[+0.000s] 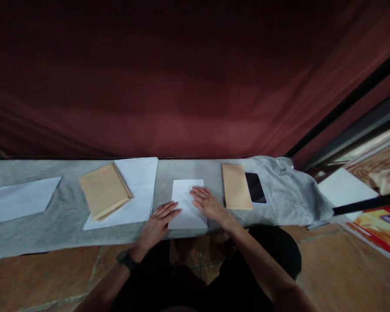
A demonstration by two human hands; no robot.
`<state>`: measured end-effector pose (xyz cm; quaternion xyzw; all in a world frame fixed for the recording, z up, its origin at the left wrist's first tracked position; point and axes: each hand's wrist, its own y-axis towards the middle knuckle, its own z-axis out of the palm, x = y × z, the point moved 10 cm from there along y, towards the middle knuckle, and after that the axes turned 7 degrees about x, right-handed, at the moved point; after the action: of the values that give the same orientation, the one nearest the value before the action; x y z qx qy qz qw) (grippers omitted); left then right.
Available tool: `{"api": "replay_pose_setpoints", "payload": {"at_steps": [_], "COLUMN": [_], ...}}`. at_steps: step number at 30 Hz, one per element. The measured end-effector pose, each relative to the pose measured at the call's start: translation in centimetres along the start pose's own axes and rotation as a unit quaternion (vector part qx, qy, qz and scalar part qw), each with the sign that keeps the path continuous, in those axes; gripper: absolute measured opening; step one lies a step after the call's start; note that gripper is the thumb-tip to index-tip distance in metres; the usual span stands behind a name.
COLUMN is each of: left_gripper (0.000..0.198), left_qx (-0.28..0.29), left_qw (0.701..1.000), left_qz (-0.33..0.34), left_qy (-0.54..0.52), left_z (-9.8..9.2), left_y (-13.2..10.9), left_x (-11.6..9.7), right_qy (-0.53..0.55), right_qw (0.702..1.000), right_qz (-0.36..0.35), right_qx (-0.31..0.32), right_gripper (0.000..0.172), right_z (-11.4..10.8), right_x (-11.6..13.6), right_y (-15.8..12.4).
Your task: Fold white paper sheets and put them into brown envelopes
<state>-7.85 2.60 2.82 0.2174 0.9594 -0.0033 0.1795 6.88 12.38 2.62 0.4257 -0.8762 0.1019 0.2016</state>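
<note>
White paper point(188, 215) lies flat on a grey cloth point(69, 203) between a person's two bare hands, close to the near edge of the covered surface. The left hand point(160, 220), palm down with fingers extended, rests its fingertips on the sheet's near left side; the right hand point(207, 202) lies flat, fingers slightly spread, across its right half. Neither grips anything. To the left, brown envelopes point(104, 193) sit askew on larger white sheets point(141, 177); to the right, a single brown envelope point(237, 186) lies beside a dark-screened phone point(256, 188). Uneven pressure could skew or crease the paper, since the soft cloth may shift beneath it. A pull toward the body might carry it over the near edge, and a rightward sweep could nudge the envelope into the phone.
</note>
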Motion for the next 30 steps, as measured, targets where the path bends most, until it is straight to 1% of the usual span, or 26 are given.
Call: {"api": "replay_pose_setpoints", "payload": {"at_steps": [2,4,8,11,14,19,21,24,27,30], "left_gripper": [0.083,0.081,0.076,0.072,0.063,0.041,0.033,0.025,0.029,0.032], "left_qx": [0.001,0.002,-0.002,-0.026,-0.059,-0.094,-0.106,-0.12,-0.129,-0.137], "left_qw": [1.0,1.0,1.0,0.999,0.994,0.983,0.977,0.962,0.943,0.931], "left_qz": [0.0,-0.004,-0.01,-0.013,-0.025,-0.066,-0.088,-0.131,-0.183,-0.219], "left_qy": [0.002,0.002,-0.012,-0.043,-0.087,-0.141,-0.161,-0.207,-0.246,-0.256], "left_z": [0.1,0.1,0.1,-0.4,-0.9,-1.3,-1.4,-1.6,-1.6,-1.8], "left_y": [0.0,0.0,0.0,0.1,0.3,0.7,0.9,0.9,0.7,0.5], "left_x": [-0.1,0.0,0.2,0.3,0.9,2.6,3.2,4.1,4.7,4.9], "right_qy": [-0.033,-0.053,-0.065,-0.058,-0.027,0.031,0.051,0.074,0.089,0.097], "right_qw": [0.999,0.998,0.993,0.993,0.996,0.999,0.999,0.997,0.995,0.995], "right_qz": [0.018,0.041,0.079,0.089,0.072,0.018,-0.001,-0.015,-0.019,-0.007], "right_qx": [0.0,-0.016,-0.054,-0.059,-0.045,-0.01,0.001,0.015,0.029,0.013], "right_gripper": [0.046,0.048,0.048,0.047,0.046,0.061,0.061,0.057,0.052,0.036], "right_z": [0.7,0.8,-0.1,-0.6,-0.5,-0.3,-0.5,-1.0,-1.5,-2.0], "right_x": [-0.2,-0.8,-2.3,-3.1,-3.4,-3.3,-2.9,-2.2,-1.3,-0.8], "right_y": [0.4,0.5,0.4,0.2,-0.3,-2.0,-2.7,-3.4,-3.8,-3.6]}}
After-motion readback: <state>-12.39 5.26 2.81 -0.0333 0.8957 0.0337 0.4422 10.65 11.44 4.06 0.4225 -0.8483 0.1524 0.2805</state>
